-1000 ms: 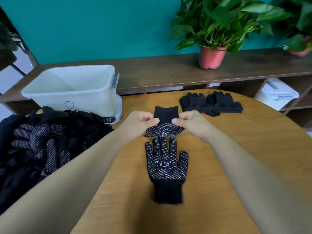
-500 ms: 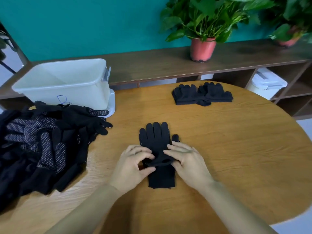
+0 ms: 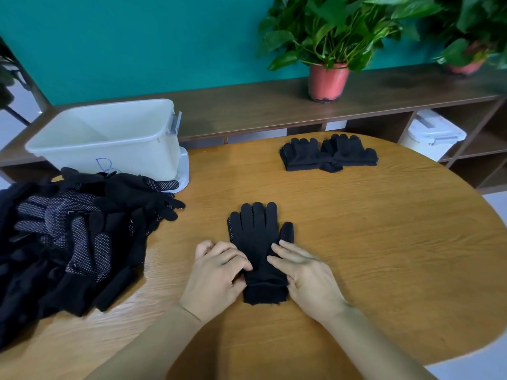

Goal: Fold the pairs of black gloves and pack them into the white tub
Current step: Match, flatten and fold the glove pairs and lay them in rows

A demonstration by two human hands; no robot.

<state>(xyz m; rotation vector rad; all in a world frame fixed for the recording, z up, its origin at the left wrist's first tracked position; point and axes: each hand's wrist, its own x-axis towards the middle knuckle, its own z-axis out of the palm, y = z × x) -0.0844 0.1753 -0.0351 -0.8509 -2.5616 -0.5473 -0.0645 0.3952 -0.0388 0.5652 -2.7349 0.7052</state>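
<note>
A pair of black gloves lies stacked flat on the round wooden table, fingers pointing away from me, cuffs towards me. My left hand has curled fingers and thumb pinching the pair's left edge near the cuff. My right hand rests with straight fingers on the right side of the pair. The white tub stands at the table's back left and looks empty. A big heap of loose black dotted gloves lies at the left.
Two stacked black glove pairs lie at the back of the table. Behind runs a dark wooden shelf with potted plants. A white lidded box sits in a shelf compartment at the right.
One glove was lifted by both hands, then laid on top of the other glove. Both hands have slid down to the cuff end, and the right hand's fingers have straightened.
</note>
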